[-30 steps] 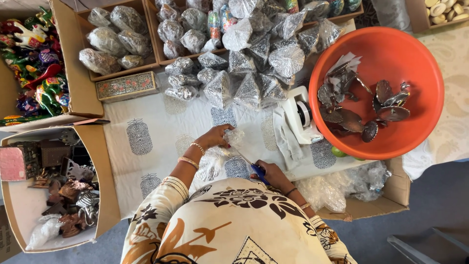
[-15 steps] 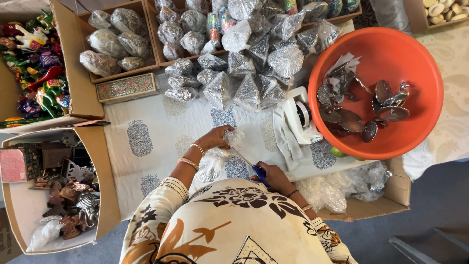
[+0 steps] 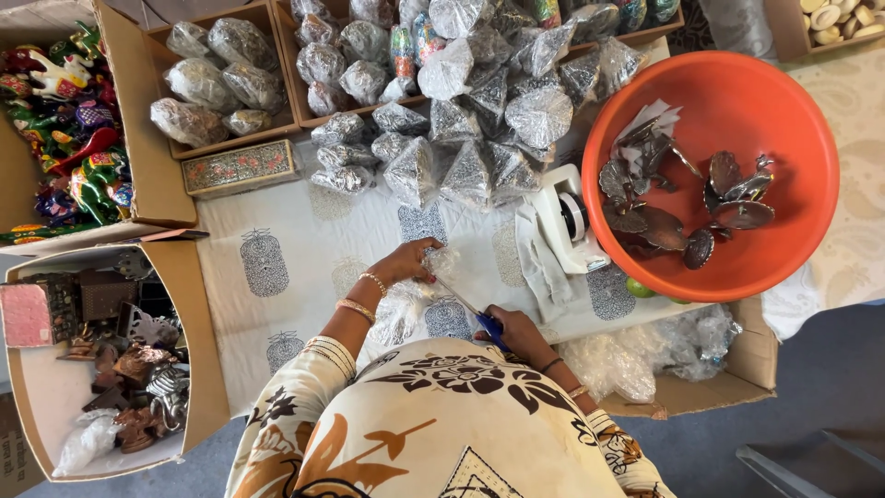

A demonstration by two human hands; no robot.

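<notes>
Where the white printed cloth (image 3: 295,231) covers the worktop, open cardboard boxes ring it on the left: one holds brightly painted animal figures (image 3: 64,129), and the one below it holds dark metal trinkets (image 3: 120,360) beside a pink block (image 3: 25,314). Just right of the figures, a box of plastic-wrapped bundles (image 3: 217,83) sits above a flat painted box (image 3: 241,168) lying on the cloth. Further right, a heap of silver cone-shaped wrapped pieces (image 3: 461,138) spreads across the top middle. Below that heap, the left hand (image 3: 406,263) is closed on a piece of clear plastic wrap (image 3: 406,309), which bunches on the cloth just under the wrist with its bangles. Right beside it, the right hand (image 3: 521,334) is wrapped around the blue handles of a pair of scissors (image 3: 479,314), whose blades point up-left toward the plastic at the left hand; whether the blades touch it cannot be told. Beyond the hands stands a white tape dispenser (image 3: 562,217), near the rim of a large orange basin (image 3: 784,111) holding dark metal leaf-shaped pieces (image 3: 682,198). Under the basin, a box holds crumpled clear plastic bags (image 3: 645,355).
</notes>
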